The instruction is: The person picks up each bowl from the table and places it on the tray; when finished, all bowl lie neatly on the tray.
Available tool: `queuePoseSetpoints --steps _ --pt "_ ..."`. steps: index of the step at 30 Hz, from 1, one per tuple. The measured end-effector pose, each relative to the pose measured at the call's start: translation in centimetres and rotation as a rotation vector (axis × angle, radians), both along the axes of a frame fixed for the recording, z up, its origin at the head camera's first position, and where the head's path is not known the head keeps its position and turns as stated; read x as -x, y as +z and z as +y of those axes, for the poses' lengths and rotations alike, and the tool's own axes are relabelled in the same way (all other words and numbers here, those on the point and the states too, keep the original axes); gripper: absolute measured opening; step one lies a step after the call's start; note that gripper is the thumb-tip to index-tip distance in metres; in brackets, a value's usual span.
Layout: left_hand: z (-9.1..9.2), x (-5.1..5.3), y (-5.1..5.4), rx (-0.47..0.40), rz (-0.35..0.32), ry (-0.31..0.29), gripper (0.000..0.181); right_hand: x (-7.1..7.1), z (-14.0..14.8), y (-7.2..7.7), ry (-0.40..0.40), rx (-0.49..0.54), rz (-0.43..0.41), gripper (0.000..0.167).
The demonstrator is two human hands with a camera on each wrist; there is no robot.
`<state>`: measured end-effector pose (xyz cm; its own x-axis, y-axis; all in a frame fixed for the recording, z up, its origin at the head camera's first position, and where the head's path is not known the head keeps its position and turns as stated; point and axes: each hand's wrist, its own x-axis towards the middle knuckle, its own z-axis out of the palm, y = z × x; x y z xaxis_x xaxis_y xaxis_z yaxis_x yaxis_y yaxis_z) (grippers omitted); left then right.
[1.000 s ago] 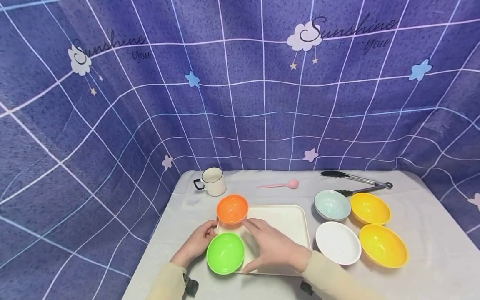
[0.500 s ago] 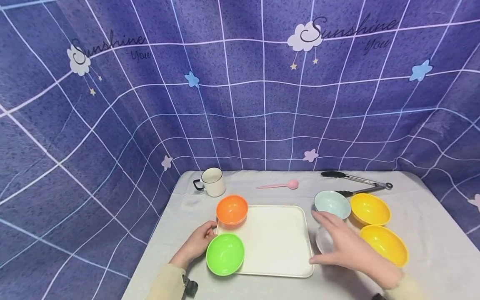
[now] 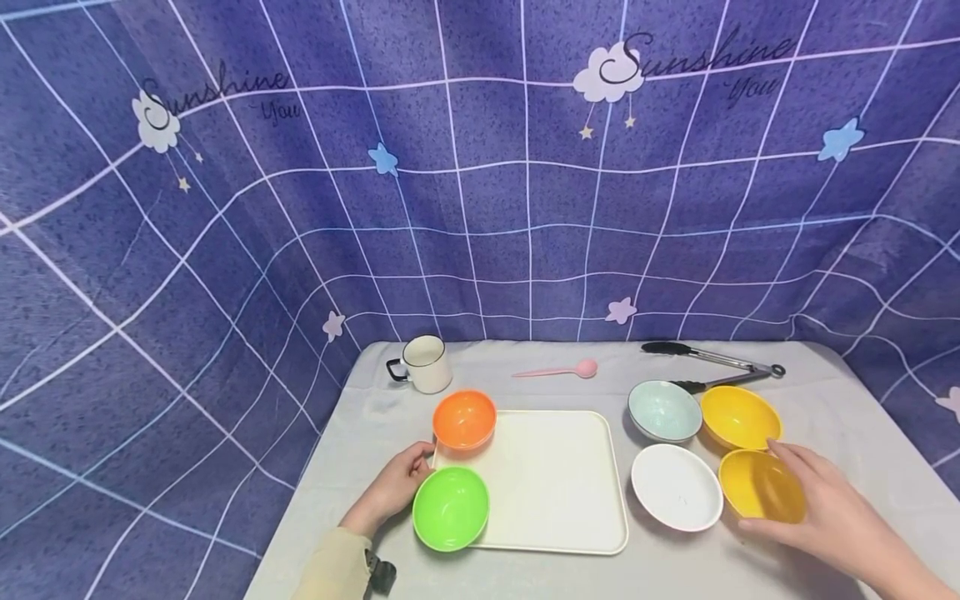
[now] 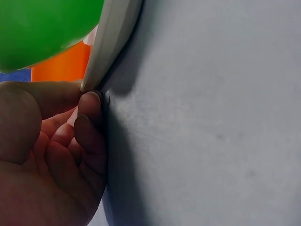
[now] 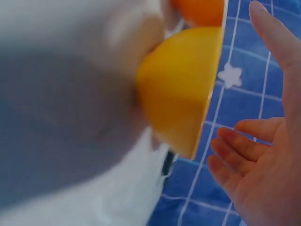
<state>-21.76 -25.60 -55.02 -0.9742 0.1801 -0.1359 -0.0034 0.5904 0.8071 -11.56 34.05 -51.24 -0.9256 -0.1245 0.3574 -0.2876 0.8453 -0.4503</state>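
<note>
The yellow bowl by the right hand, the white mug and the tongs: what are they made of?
The round yellow bowl looks like smooth, slightly shiny plastic: even colour, thin rim. The white, black-handled mug may be smooth enamelled metal, from its dark rim line, or ceramic. The silver-and-black tongs seem metal, going by the shiny silvery arm; their dull black ends might be plastic.

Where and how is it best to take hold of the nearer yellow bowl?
The nearer yellow bowl is probably best taken by its right rim, from above and the right. Its mouth faces up, offering the rim; the white bowl sits close on its left and the other yellow bowl behind it. The right grip is on that side.
</note>
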Motion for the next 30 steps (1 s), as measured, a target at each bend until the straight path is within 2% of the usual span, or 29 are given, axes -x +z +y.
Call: queuePoseSetpoints --steps 6,10,19,26,30 --pt "-0.2 0.1 -0.2 0.004 -0.003 0.007 0.034 -0.2 1.0 -2.1 -0.017 0.026 -0.02 0.12" --pt "-0.2 0.1 -0.3 -0.009 0.006 -0.005 0.034 -0.2 1.1 -2.8 -0.042 0.035 -0.058 0.12" --pt "-0.2 0.1 -0.4 -0.025 0.002 -0.002 0.035 -0.1 1.0 -2.7 -0.081 -0.001 -0.108 0.12" --pt "-0.2 0.1 -0.4 -0.028 0.002 -0.003 0.035 -0.1 0.9 -3.2 -0.088 0.009 -0.056 0.116" --pt "-0.2 0.0 -0.6 -0.033 -0.004 -0.003 0.035 0.0 1.1 -3.1 -0.093 -0.001 -0.069 0.114"
